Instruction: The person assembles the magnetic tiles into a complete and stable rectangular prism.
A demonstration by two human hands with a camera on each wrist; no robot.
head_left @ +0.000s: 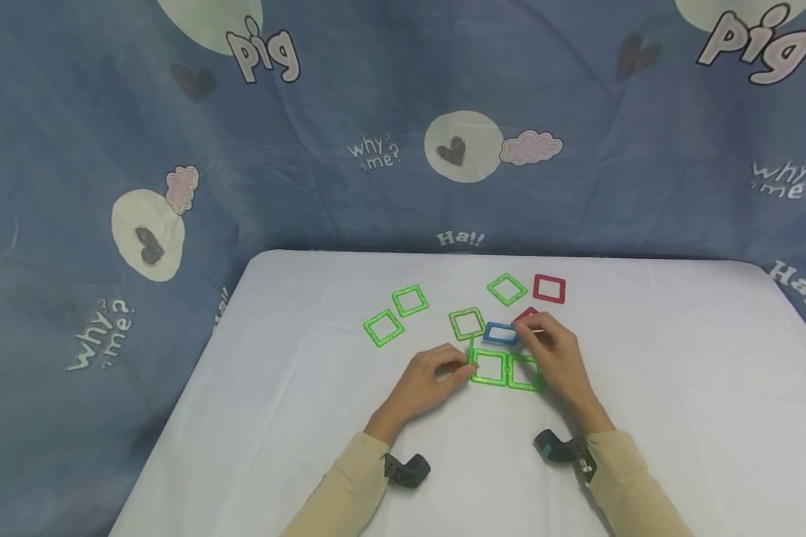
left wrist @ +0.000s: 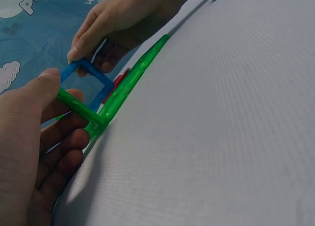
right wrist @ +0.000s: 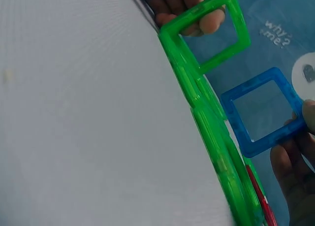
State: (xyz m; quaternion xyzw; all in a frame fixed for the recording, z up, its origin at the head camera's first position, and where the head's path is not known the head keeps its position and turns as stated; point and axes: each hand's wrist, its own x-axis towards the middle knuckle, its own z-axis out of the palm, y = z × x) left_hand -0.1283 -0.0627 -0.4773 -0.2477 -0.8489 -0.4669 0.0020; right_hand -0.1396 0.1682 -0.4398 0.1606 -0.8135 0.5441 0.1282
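Two flat green square frame tiles, the left one [head_left: 489,383] and the right one [head_left: 524,388], lie edge to edge on the white table. Another green square tile [right wrist: 241,26] stands upright at the left end of this pair. My left hand [head_left: 432,382] pinches that upright tile between thumb and fingers. My right hand [head_left: 559,356] holds a blue square tile [head_left: 501,343] by its right side, tilted and raised behind the flat pair. In the right wrist view the blue tile is apart from the upright green one.
Behind the hands lie a green tile [head_left: 455,326], another green tile [head_left: 497,281] and a red tile [head_left: 549,300]. A second red tile [head_left: 525,313] is partly hidden by my right hand. Two more green tiles, one nearer [head_left: 371,333] and one farther [head_left: 404,290], lie left.
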